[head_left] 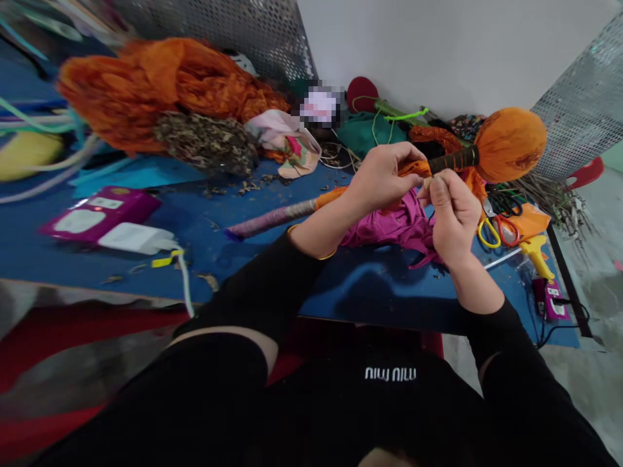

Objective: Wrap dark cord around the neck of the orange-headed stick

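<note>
A stick wrapped in cloth [282,214] lies slantwise above the table, its lower end bound in mauve and grey strips. At its upper right end is a round head covered in orange cloth [511,144], with dark cord [455,160] wound below it. My left hand [389,172] is closed around the orange-wrapped middle of this stick. Close beside it, just below the cord winding, my right hand [452,211] is pinched; what lies between its fingertips is too small to make out. Strips of magenta cloth [389,227] lie beneath both hands.
Bunched orange cloth [160,84] and dried plant matter [204,143] sit at the back left. A purple power strip [100,214] with a white plug lies left. Scissors [499,230], a yellow glue gun [535,256] and another purple power strip [549,298] are on the right.
</note>
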Demonstrator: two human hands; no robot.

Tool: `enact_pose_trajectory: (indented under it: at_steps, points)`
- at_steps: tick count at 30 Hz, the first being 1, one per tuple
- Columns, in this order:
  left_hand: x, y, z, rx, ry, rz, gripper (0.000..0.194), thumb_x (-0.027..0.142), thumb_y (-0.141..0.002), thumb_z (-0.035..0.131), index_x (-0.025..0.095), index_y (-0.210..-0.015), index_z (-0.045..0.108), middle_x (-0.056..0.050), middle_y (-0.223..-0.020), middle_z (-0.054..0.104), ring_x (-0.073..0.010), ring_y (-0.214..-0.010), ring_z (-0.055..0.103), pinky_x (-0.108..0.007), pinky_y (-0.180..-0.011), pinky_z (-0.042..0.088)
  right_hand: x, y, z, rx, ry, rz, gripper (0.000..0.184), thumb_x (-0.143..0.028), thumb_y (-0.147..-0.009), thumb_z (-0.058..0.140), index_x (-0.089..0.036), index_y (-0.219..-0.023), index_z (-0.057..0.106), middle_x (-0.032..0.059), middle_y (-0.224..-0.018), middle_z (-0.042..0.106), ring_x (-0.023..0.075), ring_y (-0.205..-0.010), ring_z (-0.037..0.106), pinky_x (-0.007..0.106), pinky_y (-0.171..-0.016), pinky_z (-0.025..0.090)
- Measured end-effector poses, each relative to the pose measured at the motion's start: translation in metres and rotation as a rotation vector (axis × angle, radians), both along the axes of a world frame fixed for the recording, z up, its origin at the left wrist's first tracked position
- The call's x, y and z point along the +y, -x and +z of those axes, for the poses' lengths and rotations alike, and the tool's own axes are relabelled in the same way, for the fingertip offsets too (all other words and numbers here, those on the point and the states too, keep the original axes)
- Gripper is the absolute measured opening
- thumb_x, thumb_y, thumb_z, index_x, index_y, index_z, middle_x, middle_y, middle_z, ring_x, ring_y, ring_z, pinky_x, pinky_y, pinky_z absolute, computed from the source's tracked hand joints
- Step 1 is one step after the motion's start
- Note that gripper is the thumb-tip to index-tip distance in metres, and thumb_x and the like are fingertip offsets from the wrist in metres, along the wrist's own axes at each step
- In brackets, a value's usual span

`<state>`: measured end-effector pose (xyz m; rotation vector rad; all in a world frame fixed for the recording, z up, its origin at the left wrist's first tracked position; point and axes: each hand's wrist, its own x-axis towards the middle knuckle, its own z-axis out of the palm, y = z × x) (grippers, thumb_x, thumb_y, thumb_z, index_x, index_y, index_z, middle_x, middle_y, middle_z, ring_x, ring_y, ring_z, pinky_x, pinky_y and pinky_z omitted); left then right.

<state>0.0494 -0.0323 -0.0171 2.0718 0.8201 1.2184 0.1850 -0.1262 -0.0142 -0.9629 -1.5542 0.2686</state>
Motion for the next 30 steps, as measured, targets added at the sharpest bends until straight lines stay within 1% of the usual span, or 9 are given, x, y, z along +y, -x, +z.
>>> enact_pose_trajectory:
  at_steps: [3, 4, 6, 9, 15, 20, 24, 27, 30]
  points:
    - [0.003, 0.003, 0.001, 0.007, 0.008, 0.010, 0.021, 0.023, -0.078, 0.073, 0.021, -0.099, 0.079, -0.003, -0.100, 0.085, -0.0225, -0.097, 0.076, -0.036, -0.095, 0.061, 0.001, -0.019, 0.017, -0.146, -0.102, 0.054, 0.049, -0.064, -0.110, 0.052, -0.029, -0.081, 0.068, 0.0048, -0.096, 0.072, 0.0255, -0.108, 0.072, 0.051, -0.109, 0.061]
    - [0.003, 0.003, 0.000, 0.002, 0.014, 0.010, 0.020, 0.023, -0.078, 0.075, 0.022, -0.098, 0.079, -0.003, -0.098, 0.085, -0.0233, -0.096, 0.076, -0.037, -0.096, 0.061, 0.001, -0.025, 0.022, -0.170, -0.127, 0.055, 0.046, -0.062, -0.110, 0.053, -0.029, -0.081, 0.069, 0.0051, -0.101, 0.073, 0.0265, -0.114, 0.071, 0.052, -0.113, 0.059]
    - [0.003, 0.003, 0.000, -0.012, 0.034, -0.005, 0.019, 0.021, -0.077, 0.079, 0.023, -0.096, 0.079, -0.004, -0.096, 0.085, -0.0248, -0.095, 0.077, -0.040, -0.097, 0.062, 0.002, -0.036, 0.030, -0.186, -0.134, 0.046, 0.041, -0.058, -0.110, 0.056, -0.030, -0.082, 0.069, 0.0051, -0.101, 0.073, 0.0269, -0.112, 0.071, 0.051, -0.112, 0.059]
    - [0.000, 0.002, -0.002, -0.025, 0.064, -0.030, 0.019, 0.022, -0.077, 0.081, 0.024, -0.096, 0.080, -0.004, -0.095, 0.084, -0.0271, -0.096, 0.078, -0.043, -0.097, 0.064, 0.006, -0.047, 0.034, -0.187, -0.113, 0.056, 0.039, -0.058, -0.108, 0.056, -0.034, -0.080, 0.069, 0.0046, -0.095, 0.071, 0.0277, -0.104, 0.070, 0.048, -0.101, 0.063]
    - [-0.007, 0.001, 0.000, 0.003, 0.084, -0.065, 0.015, 0.023, -0.078, 0.082, 0.025, -0.093, 0.078, -0.004, -0.096, 0.084, -0.0296, -0.101, 0.078, -0.046, -0.099, 0.064, 0.011, -0.050, 0.031, -0.201, 0.012, 0.127, 0.051, -0.076, -0.102, 0.052, -0.035, -0.078, 0.071, 0.0081, -0.097, 0.073, 0.0294, -0.100, 0.071, 0.049, -0.096, 0.067]
    - [-0.010, 0.000, -0.001, 0.076, 0.037, -0.023, 0.014, 0.021, -0.078, 0.080, 0.024, -0.091, 0.075, -0.004, -0.094, 0.083, -0.0286, -0.096, 0.078, -0.046, -0.094, 0.063, 0.017, -0.046, 0.029, -0.153, -0.050, 0.109, 0.052, -0.076, -0.104, 0.051, -0.035, -0.079, 0.071, 0.0073, -0.098, 0.072, 0.0281, -0.107, 0.070, 0.046, -0.101, 0.065]
    - [-0.014, -0.005, -0.004, 0.150, -0.046, 0.041, 0.015, 0.026, -0.081, 0.081, 0.027, -0.089, 0.068, -0.003, -0.095, 0.082, -0.0274, -0.090, 0.076, -0.045, -0.084, 0.059, 0.019, -0.041, 0.030, -0.176, 0.026, 0.075, 0.058, -0.083, -0.102, 0.046, -0.034, -0.078, 0.067, 0.0070, -0.101, 0.074, 0.0280, -0.112, 0.070, 0.048, -0.108, 0.064]
    - [-0.021, -0.009, -0.005, 0.181, -0.089, 0.102, 0.024, 0.027, -0.083, 0.081, 0.027, -0.100, 0.064, -0.003, -0.098, 0.081, -0.0278, -0.090, 0.076, -0.042, -0.081, 0.056, 0.019, -0.039, 0.030, -0.147, 0.085, 0.076, 0.050, -0.073, -0.106, 0.048, -0.034, -0.078, 0.061, 0.0063, -0.107, 0.075, 0.0267, -0.117, 0.071, 0.047, -0.112, 0.063]
    - [-0.029, -0.012, -0.005, 0.280, -0.064, 0.179, 0.036, 0.025, -0.082, 0.081, 0.027, -0.113, 0.062, -0.004, -0.103, 0.081, -0.0327, -0.097, 0.080, -0.040, -0.080, 0.054, 0.022, -0.039, 0.027, -0.068, 0.114, 0.068, 0.039, -0.057, -0.109, 0.050, -0.032, -0.080, 0.058, 0.0050, -0.111, 0.076, 0.0239, -0.116, 0.073, 0.045, -0.113, 0.063]
